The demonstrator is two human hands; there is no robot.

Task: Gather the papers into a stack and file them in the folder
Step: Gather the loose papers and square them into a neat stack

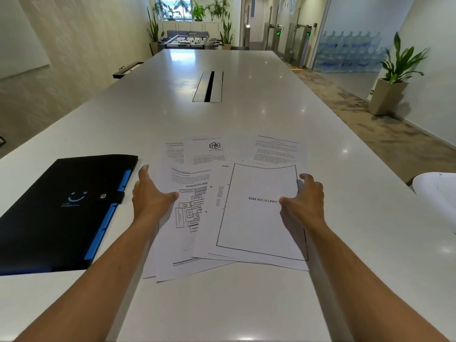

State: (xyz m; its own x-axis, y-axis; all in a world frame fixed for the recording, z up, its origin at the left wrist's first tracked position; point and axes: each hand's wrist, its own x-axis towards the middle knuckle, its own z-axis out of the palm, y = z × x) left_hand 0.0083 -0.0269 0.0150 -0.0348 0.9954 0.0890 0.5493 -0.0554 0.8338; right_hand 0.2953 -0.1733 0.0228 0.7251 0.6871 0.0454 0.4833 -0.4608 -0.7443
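Note:
Several white printed papers (246, 225) lie fanned and overlapping on the white table (246, 114). A sheet headed "BIBLIOGRAPHY" is on top at the right, a workflow chart sheet at the left. My left hand (150, 193) rests at the left edge of the spread, fingers apart, thumb on the chart sheet. At the right edge is my right hand (304, 201), fingers spread, thumb touching the top sheet. Neither hand grips anything. To the left of the papers lies a black folder (59, 213) with blue tabs and a snap strap, closed and flat.
A metal cable hatch (209, 86) is set in the table's middle, farther away. A white chair back (439, 191) shows at the right edge. Potted plants, a table football game and entry gates stand in the room beyond.

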